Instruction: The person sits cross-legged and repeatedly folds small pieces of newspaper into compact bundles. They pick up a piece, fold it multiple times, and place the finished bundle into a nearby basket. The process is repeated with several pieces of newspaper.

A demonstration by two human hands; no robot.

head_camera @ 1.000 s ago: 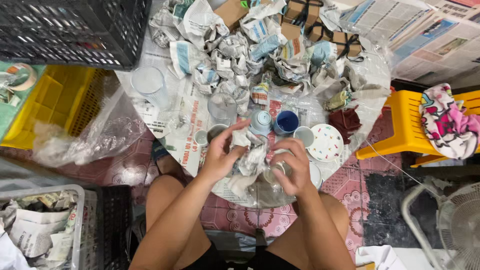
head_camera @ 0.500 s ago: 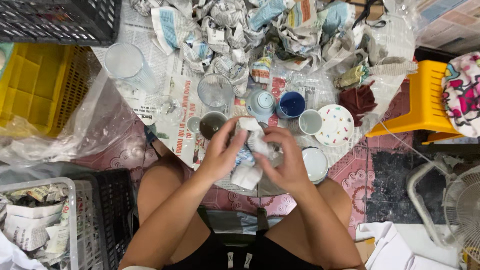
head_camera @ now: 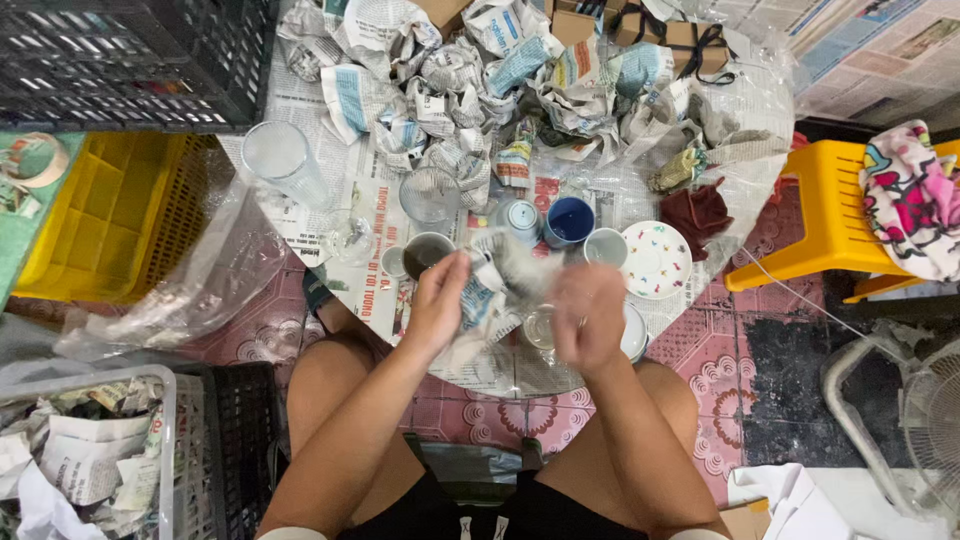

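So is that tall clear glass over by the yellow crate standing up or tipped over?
Tipped over. The tall clear glass lies on its side on the newspaper, its round mouth facing the camera.

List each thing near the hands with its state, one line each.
left hand: gripping crumpled newspaper
right hand: blurred, over a clear glass
blue cup: upright, open side up
dotted plate: lying flat
tall glass: tipped over
yellow crate: no contents visible
newspaper balls: crumpled, heaped
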